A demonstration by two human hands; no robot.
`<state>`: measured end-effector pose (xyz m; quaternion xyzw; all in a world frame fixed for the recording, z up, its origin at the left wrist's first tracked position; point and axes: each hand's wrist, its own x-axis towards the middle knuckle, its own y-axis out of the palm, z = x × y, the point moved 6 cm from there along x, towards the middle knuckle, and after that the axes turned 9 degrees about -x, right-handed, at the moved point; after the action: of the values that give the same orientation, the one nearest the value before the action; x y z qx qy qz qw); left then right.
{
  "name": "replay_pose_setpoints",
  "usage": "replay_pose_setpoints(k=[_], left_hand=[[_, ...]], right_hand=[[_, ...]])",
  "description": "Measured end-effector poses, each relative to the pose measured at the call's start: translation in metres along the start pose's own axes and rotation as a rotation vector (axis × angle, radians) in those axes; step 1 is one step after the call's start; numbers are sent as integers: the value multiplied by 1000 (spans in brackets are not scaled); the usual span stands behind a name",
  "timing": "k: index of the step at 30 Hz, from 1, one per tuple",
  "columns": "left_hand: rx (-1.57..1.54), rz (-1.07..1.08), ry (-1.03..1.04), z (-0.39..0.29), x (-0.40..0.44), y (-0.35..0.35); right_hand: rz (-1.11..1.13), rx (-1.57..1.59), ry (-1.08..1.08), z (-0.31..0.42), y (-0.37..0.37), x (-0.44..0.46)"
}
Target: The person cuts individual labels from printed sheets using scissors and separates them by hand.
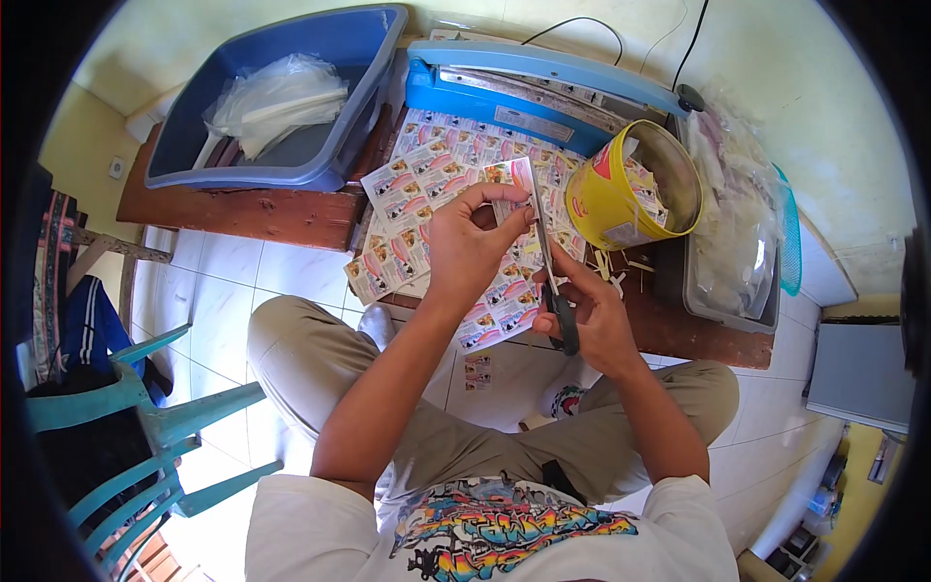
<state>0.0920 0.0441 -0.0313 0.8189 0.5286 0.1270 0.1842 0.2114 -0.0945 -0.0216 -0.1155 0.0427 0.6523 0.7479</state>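
Note:
My left hand (472,236) pinches a small printed label strip (508,175) near the middle of the view. In my right hand (589,306) are black-handled scissors (564,320), their blades pointing up along the strip's right edge. Sheets printed with rows of labels (402,189) lie beneath and to the left of my hands on the low wooden table (669,325). Right of the scissor blades, a yellow bucket (603,199) leans tilted, with cut labels (648,192) inside it.
Behind the sheets stands a blue paper cutter (514,112). A blue bin (335,155) with plastic bags is at the back left. Right of the bucket, a grey tray (722,315) holds more plastic bags. A green chair (126,403) stands at the left.

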Motion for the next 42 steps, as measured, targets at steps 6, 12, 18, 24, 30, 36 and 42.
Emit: replay_pose_setpoints(k=[6, 12, 18, 24, 30, 36, 42], left_hand=[[46, 3, 10, -1, 0, -2], [78, 21, -18, 0, -1, -2], [136, 25, -13, 1, 0, -2], [134, 20, -19, 0, 0, -2], [175, 9, -30, -1, 0, -3], [218, -4, -16, 2, 1, -6], [229, -9, -13, 2, 1, -7]], right_hand=[[3, -17, -10, 2, 0, 1], [12, 2, 6, 1, 0, 0], [2, -14, -15, 0, 1, 1], [-5, 17, 6, 2, 2, 1], [3, 0, -2, 2, 3, 1], [3, 5, -1, 5, 4, 0], [14, -49, 3, 4, 3, 0]])
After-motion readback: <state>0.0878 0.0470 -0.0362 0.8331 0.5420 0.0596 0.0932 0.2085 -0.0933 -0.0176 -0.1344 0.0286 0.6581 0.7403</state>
